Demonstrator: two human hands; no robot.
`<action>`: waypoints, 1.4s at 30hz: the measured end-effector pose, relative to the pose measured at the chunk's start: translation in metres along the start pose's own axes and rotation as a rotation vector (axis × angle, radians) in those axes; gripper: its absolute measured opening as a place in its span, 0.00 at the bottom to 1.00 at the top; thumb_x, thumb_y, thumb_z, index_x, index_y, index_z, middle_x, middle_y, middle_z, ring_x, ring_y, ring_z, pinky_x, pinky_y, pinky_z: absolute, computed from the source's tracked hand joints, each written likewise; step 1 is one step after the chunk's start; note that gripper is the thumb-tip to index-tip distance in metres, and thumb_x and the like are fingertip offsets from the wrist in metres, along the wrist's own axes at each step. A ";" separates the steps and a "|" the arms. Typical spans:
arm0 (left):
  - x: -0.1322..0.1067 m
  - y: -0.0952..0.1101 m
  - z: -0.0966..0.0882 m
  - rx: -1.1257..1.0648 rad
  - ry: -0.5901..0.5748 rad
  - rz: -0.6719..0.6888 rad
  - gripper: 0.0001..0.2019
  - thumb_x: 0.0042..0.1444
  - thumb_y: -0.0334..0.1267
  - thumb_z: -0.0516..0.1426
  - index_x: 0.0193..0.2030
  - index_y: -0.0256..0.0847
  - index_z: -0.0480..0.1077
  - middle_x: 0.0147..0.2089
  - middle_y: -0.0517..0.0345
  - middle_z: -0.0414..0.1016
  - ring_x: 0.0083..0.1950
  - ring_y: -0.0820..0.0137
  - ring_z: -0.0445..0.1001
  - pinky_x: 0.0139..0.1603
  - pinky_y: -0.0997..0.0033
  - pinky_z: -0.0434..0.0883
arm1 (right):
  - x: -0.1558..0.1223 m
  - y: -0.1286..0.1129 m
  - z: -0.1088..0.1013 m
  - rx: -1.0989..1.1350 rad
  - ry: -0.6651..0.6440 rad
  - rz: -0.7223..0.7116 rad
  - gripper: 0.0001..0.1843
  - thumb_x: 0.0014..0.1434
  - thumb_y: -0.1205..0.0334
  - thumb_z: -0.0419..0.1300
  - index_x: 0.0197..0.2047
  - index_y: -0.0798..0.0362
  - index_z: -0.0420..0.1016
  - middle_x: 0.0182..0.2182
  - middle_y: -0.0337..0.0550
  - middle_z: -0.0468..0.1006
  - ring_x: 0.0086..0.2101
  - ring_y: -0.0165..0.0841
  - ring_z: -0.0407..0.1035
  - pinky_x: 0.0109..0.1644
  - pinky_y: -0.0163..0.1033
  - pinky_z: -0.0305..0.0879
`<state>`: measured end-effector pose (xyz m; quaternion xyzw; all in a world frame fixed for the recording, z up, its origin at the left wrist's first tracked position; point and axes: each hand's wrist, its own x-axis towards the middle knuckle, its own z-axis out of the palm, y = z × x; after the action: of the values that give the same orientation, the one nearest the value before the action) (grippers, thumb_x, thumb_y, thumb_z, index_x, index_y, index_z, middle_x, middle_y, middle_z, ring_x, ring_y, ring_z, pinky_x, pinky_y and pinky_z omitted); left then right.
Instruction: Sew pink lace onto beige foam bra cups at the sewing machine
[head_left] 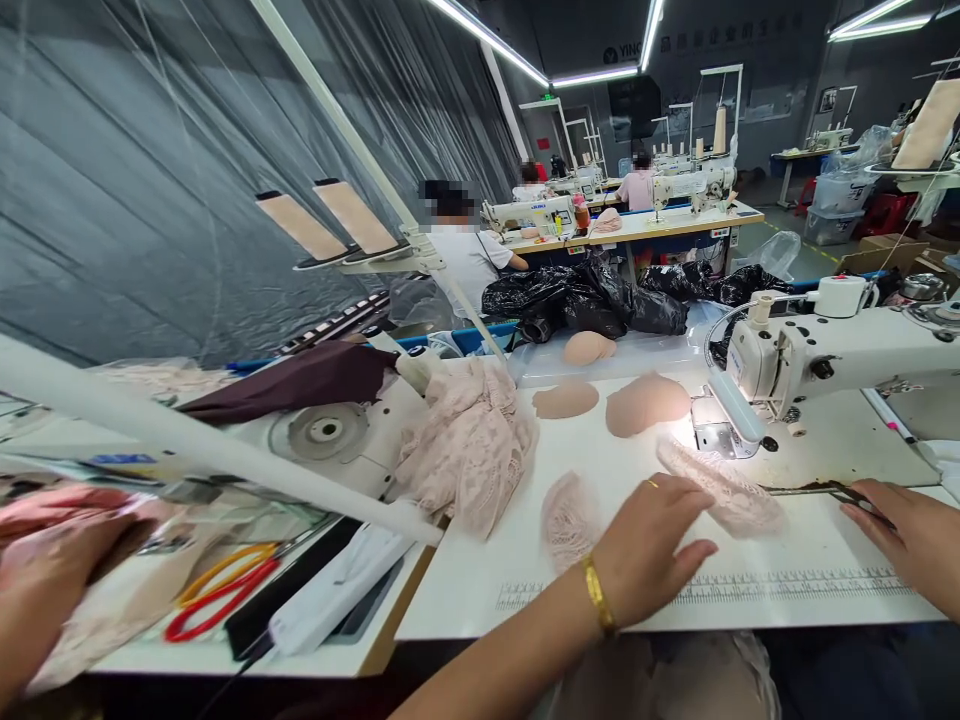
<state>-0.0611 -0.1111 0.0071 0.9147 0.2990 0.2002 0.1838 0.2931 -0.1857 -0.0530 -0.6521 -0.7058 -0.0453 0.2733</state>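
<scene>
My left hand (pixel 649 545), with a gold bracelet at its wrist, reaches over the white sewing table, thumb apart from the fingers. Its fingertips are at the edge of a pale pink lace piece (pixel 731 495), which lies in front of the sewing machine's needle area; contact is unclear. At the right, my right hand (pixel 907 535) is closed around dark metal thread snips (pixel 862 502), partly hidden by the fingers. A smaller lace piece (pixel 568 515) lies left of my left hand. Beige moulded cups (pixel 649 404) lie behind the lace pieces.
The lit sewing machine (pixel 810 360) stands at the right. A lace heap (pixel 472 440) lies at the table's left. A neighbour's hand (pixel 67 565) works at the adjoining table, near red-and-yellow-handled scissors (pixel 221 590). A white thread-stand pole (pixel 225 445) crosses the left side. Black bags (pixel 585 295) lie behind.
</scene>
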 end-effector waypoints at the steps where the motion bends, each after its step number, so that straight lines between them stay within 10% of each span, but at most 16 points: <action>1: 0.010 0.004 0.015 0.022 -0.048 0.055 0.21 0.62 0.40 0.63 0.61 0.42 0.68 0.61 0.46 0.74 0.61 0.54 0.71 0.62 0.53 0.69 | 0.002 0.000 -0.001 -0.059 -0.032 -0.056 0.22 0.67 0.41 0.54 0.49 0.45 0.81 0.41 0.54 0.85 0.36 0.53 0.79 0.37 0.54 0.72; 4: 0.036 0.013 0.040 0.079 -0.184 0.129 0.08 0.61 0.31 0.58 0.47 0.38 0.72 0.50 0.43 0.77 0.53 0.54 0.74 0.56 0.52 0.70 | 0.005 -0.021 -0.001 0.029 -0.113 -0.182 0.25 0.67 0.44 0.59 0.63 0.44 0.74 0.60 0.55 0.77 0.57 0.55 0.72 0.56 0.59 0.71; 7: 0.045 0.021 0.030 -0.267 -0.085 0.006 0.04 0.63 0.31 0.53 0.37 0.40 0.68 0.37 0.52 0.74 0.40 0.64 0.72 0.44 0.63 0.70 | 0.008 -0.060 -0.001 0.431 -0.270 -0.097 0.39 0.63 0.44 0.66 0.73 0.40 0.60 0.68 0.51 0.68 0.65 0.50 0.64 0.62 0.53 0.70; 13: 0.027 0.023 -0.004 -1.303 0.104 -0.569 0.16 0.50 0.44 0.67 0.37 0.39 0.67 0.32 0.62 0.69 0.31 0.74 0.67 0.34 0.76 0.65 | 0.028 -0.107 0.007 1.118 -0.359 0.275 0.18 0.68 0.43 0.59 0.45 0.49 0.77 0.37 0.42 0.79 0.37 0.36 0.73 0.43 0.40 0.72; 18: 0.021 0.018 0.016 -1.432 0.239 -0.679 0.27 0.38 0.50 0.76 0.38 0.37 0.71 0.34 0.60 0.73 0.33 0.73 0.70 0.37 0.74 0.69 | 0.034 -0.114 0.022 1.156 -0.402 0.338 0.21 0.70 0.40 0.54 0.45 0.48 0.76 0.36 0.41 0.76 0.38 0.36 0.71 0.44 0.41 0.71; 23: 0.022 0.026 0.025 -1.390 0.293 -0.633 0.28 0.40 0.51 0.76 0.42 0.38 0.74 0.38 0.58 0.76 0.38 0.69 0.73 0.42 0.72 0.72 | 0.021 -0.123 0.035 0.862 -0.157 0.130 0.30 0.63 0.43 0.64 0.64 0.44 0.65 0.58 0.51 0.71 0.58 0.46 0.67 0.61 0.53 0.67; 26: 0.021 0.029 0.026 -1.372 0.292 -0.616 0.28 0.41 0.52 0.75 0.44 0.38 0.74 0.39 0.57 0.77 0.40 0.68 0.74 0.44 0.70 0.72 | 0.019 -0.128 0.040 0.738 -0.115 0.097 0.21 0.67 0.47 0.60 0.59 0.45 0.68 0.53 0.47 0.75 0.51 0.42 0.71 0.56 0.48 0.70; 31: 0.012 0.021 0.033 -1.281 0.357 -0.656 0.27 0.43 0.57 0.73 0.35 0.38 0.69 0.31 0.64 0.69 0.32 0.74 0.66 0.36 0.75 0.66 | 0.031 -0.122 0.037 0.900 -0.252 0.283 0.22 0.70 0.40 0.52 0.38 0.48 0.74 0.30 0.37 0.73 0.33 0.36 0.70 0.39 0.39 0.68; 35: 0.008 -0.004 0.015 -0.887 0.104 -0.552 0.26 0.51 0.60 0.67 0.33 0.40 0.65 0.29 0.66 0.66 0.29 0.74 0.65 0.30 0.75 0.63 | 0.040 -0.108 0.043 0.960 -0.296 0.357 0.23 0.68 0.37 0.54 0.37 0.47 0.76 0.24 0.36 0.72 0.30 0.35 0.69 0.38 0.38 0.66; 39: 0.023 -0.060 -0.037 0.160 0.057 -0.526 0.18 0.64 0.48 0.62 0.55 0.41 0.70 0.55 0.54 0.76 0.55 0.66 0.75 0.57 0.70 0.71 | 0.047 -0.093 0.060 0.873 -0.362 0.317 0.25 0.66 0.35 0.53 0.37 0.47 0.77 0.24 0.38 0.73 0.28 0.37 0.68 0.35 0.39 0.66; 42: 0.040 -0.112 -0.070 0.379 0.105 -0.662 0.17 0.67 0.36 0.60 0.60 0.36 0.69 0.65 0.42 0.69 0.67 0.56 0.67 0.70 0.54 0.63 | 0.048 -0.088 0.068 0.757 -0.436 0.266 0.25 0.67 0.35 0.51 0.35 0.46 0.75 0.25 0.37 0.73 0.29 0.37 0.68 0.35 0.38 0.65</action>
<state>-0.1174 0.0129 0.0257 0.7750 0.6188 0.1177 0.0506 0.1878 -0.1266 -0.0635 -0.5858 -0.6237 0.3896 0.3408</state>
